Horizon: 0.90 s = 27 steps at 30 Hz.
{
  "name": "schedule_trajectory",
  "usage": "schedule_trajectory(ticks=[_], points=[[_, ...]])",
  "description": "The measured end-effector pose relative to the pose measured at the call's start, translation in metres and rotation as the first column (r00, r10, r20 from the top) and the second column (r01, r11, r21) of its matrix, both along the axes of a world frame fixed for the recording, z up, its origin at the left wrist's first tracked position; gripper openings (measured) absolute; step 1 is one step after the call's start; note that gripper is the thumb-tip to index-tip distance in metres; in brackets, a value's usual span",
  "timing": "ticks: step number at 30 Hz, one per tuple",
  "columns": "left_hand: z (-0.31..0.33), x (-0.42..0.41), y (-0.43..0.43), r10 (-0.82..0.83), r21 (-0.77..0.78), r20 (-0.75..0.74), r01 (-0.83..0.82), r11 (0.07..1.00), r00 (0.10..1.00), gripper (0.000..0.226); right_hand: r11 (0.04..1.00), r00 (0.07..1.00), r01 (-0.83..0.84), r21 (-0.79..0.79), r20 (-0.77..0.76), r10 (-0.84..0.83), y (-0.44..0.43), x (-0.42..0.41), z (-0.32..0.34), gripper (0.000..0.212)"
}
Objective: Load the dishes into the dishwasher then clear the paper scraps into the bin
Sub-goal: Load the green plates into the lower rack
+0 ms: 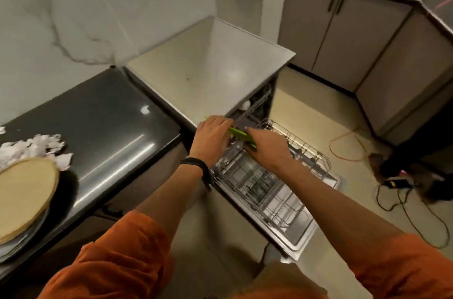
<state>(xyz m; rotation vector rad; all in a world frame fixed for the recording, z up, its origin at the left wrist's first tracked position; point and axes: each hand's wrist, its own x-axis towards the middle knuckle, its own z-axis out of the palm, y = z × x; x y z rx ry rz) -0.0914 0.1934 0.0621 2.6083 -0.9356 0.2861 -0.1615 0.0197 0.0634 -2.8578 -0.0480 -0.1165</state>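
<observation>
Loading was under way at the open dishwasher [301, 232], its lower rack [306, 149] drawn out, while plates [24, 195] and paper scraps [36, 144] waited at the black countertop's [110, 115] left end. The left hand [213, 137] gripped a thin green item [239, 132] over the rack's far-left corner; the right hand [267, 146] covered its nearer end, hold unclear. Its long axis slanted, far tip pointing away to the left, near end to the right; next, it likely needed lowering into a slot.
</observation>
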Motion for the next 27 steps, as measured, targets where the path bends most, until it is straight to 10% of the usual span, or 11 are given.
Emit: schedule_trajectory(ticks=[27], points=[[-0.411, 0.176, -0.146, -0.148, 0.256, -0.472, 0.295, 0.921, 0.869, 0.018, 0.864, 0.842, 0.412, 0.289, -0.483, -0.24, -0.098, 0.124, -0.418, 0.027]])
